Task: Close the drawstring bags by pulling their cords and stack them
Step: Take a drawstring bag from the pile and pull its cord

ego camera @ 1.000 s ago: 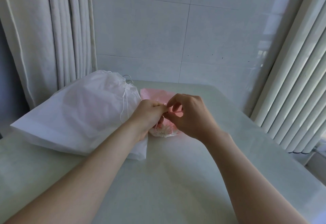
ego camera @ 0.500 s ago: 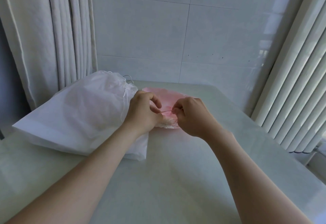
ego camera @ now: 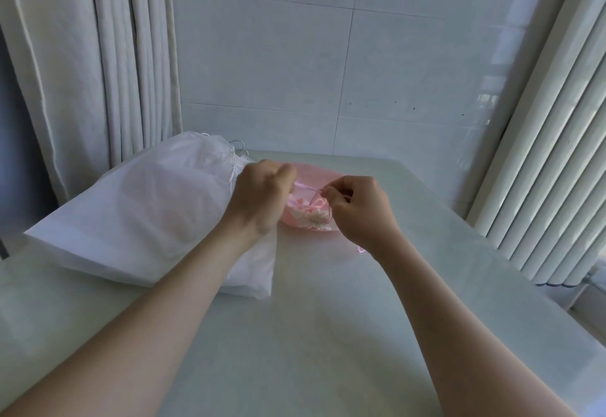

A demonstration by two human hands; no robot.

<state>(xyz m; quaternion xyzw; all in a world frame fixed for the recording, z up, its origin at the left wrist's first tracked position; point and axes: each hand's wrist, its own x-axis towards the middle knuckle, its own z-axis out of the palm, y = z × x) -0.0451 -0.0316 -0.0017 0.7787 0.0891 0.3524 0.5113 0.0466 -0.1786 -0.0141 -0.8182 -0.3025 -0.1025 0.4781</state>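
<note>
The pale table spreads beneath and on the near side of the grip, and both forearms reach across it. To the left of the grip lies the white drawstring bag, bulky and full. Its gathered mouth points to the far side and its near right corner runs under the left wrist. The left hand has its fingers curled, but it is blurred, so I cannot tell whether it actually holds anything. The right hand is closed in a pinch, thumb and forefinger nipping the thin pink cord at the fingertips. Just under and between the two hands sits the small pink drawstring bag, resting on the table with its mouth puckered into cream ruffles. The cord runs from the pinch leftward across the bag's top toward the left hand's knuckles.
</note>
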